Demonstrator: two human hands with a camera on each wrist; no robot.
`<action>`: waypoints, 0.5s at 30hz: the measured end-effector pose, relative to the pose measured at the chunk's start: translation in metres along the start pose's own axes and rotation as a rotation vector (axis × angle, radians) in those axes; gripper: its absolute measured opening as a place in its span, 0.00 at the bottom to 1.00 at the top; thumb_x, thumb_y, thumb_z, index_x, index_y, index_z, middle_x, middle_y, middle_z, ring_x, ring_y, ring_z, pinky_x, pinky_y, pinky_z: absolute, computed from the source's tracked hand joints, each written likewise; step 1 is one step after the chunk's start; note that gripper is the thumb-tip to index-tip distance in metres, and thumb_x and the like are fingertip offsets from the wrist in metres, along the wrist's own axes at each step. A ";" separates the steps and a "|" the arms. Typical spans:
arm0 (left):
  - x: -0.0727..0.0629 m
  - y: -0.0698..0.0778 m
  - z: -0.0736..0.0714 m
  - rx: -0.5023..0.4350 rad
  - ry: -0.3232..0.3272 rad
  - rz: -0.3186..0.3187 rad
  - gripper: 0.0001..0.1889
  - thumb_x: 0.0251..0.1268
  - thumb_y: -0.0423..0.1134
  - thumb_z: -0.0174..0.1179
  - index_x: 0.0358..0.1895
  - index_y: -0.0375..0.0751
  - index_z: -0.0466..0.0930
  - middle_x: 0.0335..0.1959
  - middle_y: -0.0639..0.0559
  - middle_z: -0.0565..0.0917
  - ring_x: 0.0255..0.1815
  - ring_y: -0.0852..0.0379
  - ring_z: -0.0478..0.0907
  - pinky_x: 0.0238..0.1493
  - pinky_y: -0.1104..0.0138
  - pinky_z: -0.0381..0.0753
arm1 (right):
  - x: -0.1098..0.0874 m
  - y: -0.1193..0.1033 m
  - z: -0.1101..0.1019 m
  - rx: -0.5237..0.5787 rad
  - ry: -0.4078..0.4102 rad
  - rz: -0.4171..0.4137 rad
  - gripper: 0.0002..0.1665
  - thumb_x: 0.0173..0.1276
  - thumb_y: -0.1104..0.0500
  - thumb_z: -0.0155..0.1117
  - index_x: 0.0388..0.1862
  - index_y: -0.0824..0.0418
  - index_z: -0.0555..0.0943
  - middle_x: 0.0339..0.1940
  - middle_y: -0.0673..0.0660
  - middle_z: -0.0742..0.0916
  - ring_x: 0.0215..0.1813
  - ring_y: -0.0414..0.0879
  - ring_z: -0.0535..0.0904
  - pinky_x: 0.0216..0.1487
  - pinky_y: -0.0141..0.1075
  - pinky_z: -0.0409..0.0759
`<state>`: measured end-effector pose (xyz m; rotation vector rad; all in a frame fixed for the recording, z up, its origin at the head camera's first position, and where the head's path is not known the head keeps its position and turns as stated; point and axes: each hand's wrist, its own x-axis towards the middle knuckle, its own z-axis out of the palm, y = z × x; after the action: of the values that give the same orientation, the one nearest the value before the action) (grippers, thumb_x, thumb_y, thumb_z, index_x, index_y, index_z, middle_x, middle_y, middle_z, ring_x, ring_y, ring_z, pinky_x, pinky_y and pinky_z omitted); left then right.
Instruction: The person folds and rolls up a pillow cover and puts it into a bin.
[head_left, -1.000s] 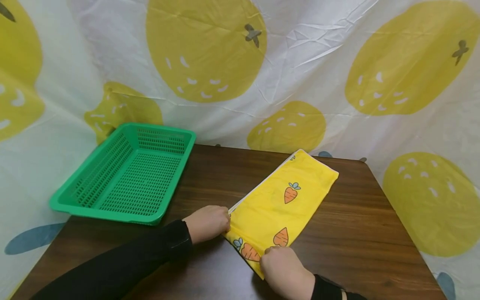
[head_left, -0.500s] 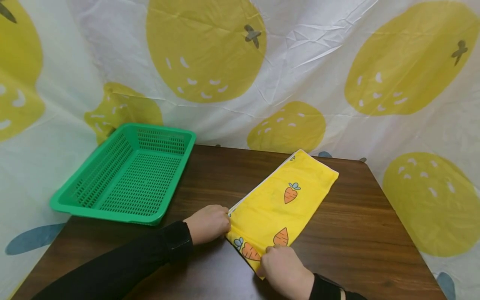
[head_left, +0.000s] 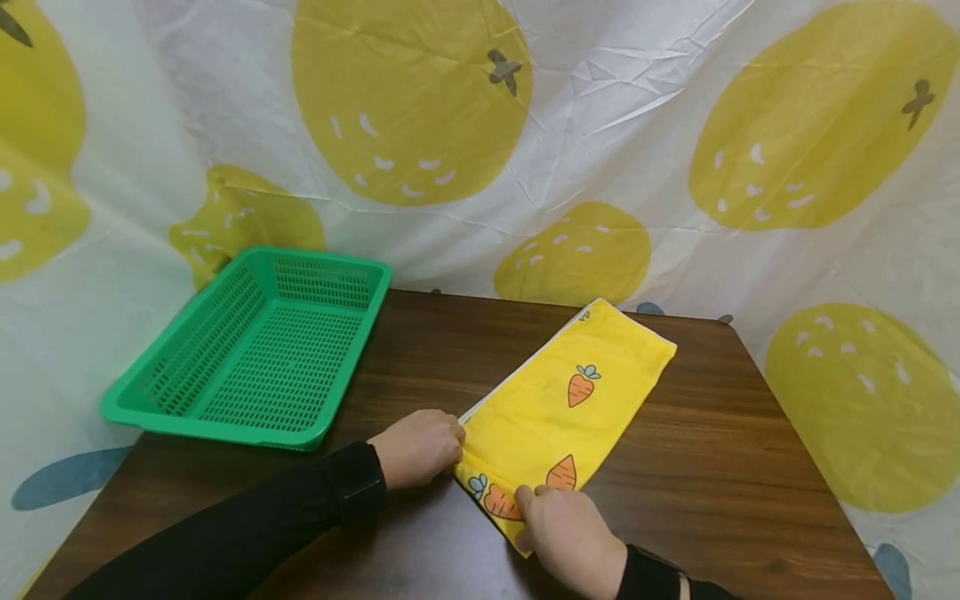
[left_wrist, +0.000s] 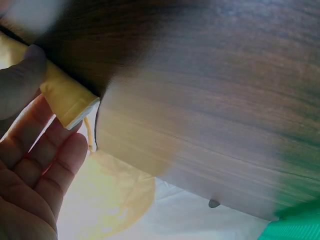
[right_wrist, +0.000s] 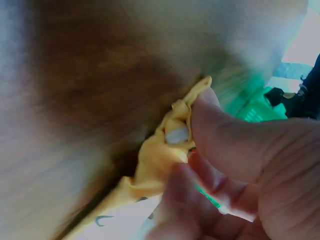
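A yellow cloth printed with orange carrots lies on the table as a long folded strip, slanting from near centre to back right, with white edging along its far left side. At the strip's near-left corner my left hand pinches the edge; in the left wrist view the thumb sits over the folded cloth with the fingers beneath. My right hand holds the near-right corner, thumb and fingers closed on bunched cloth in the right wrist view. Part of the near edge is hidden behind the right fingers.
To the left stands a green plastic basket with slatted walls, close to the left forearm. The brown wooden table ends at the back against a hanging white sheet with yellow fruit prints.
My right hand's fingers shift slightly on the near-right corner, and the near edge there moves a little. The left hand keeps its hold, and the basket is unmoved.
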<state>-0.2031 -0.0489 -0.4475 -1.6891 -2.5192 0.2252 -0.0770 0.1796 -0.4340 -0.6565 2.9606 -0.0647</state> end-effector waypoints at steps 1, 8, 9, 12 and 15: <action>0.000 0.000 0.000 0.000 -0.007 0.003 0.03 0.70 0.41 0.72 0.37 0.51 0.94 0.32 0.58 0.83 0.31 0.59 0.71 0.38 0.68 0.76 | -0.001 0.000 0.000 0.008 0.011 -0.013 0.18 0.58 0.53 0.83 0.32 0.56 0.80 0.22 0.48 0.79 0.24 0.37 0.71 0.25 0.34 0.70; 0.001 0.000 -0.005 -0.003 -0.054 -0.001 0.04 0.71 0.42 0.71 0.39 0.50 0.94 0.32 0.57 0.80 0.32 0.59 0.70 0.39 0.68 0.75 | -0.003 -0.004 -0.003 0.016 0.008 -0.029 0.19 0.63 0.50 0.80 0.21 0.55 0.80 0.18 0.46 0.77 0.22 0.37 0.69 0.23 0.34 0.69; 0.001 0.000 -0.006 -0.005 -0.060 -0.004 0.04 0.71 0.42 0.71 0.39 0.50 0.94 0.32 0.57 0.80 0.32 0.59 0.70 0.40 0.68 0.75 | -0.003 -0.005 -0.003 0.011 -0.002 -0.017 0.20 0.63 0.48 0.80 0.21 0.56 0.80 0.18 0.47 0.77 0.21 0.37 0.68 0.23 0.35 0.69; 0.002 0.001 -0.009 -0.003 -0.071 -0.007 0.05 0.71 0.44 0.71 0.38 0.51 0.94 0.32 0.58 0.81 0.33 0.58 0.69 0.40 0.68 0.73 | -0.003 -0.008 -0.003 -0.022 -0.012 0.006 0.20 0.61 0.48 0.81 0.22 0.57 0.81 0.19 0.48 0.78 0.22 0.39 0.70 0.24 0.37 0.70; 0.003 0.001 -0.009 -0.014 -0.073 -0.017 0.06 0.72 0.46 0.71 0.39 0.52 0.94 0.32 0.59 0.82 0.34 0.57 0.67 0.41 0.67 0.69 | -0.005 -0.009 0.001 -0.111 0.052 -0.027 0.16 0.62 0.57 0.78 0.21 0.58 0.80 0.19 0.49 0.80 0.22 0.40 0.73 0.22 0.38 0.73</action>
<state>-0.2022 -0.0453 -0.4383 -1.6946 -2.5916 0.2738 -0.0688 0.1739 -0.4335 -0.7186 3.0231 0.0815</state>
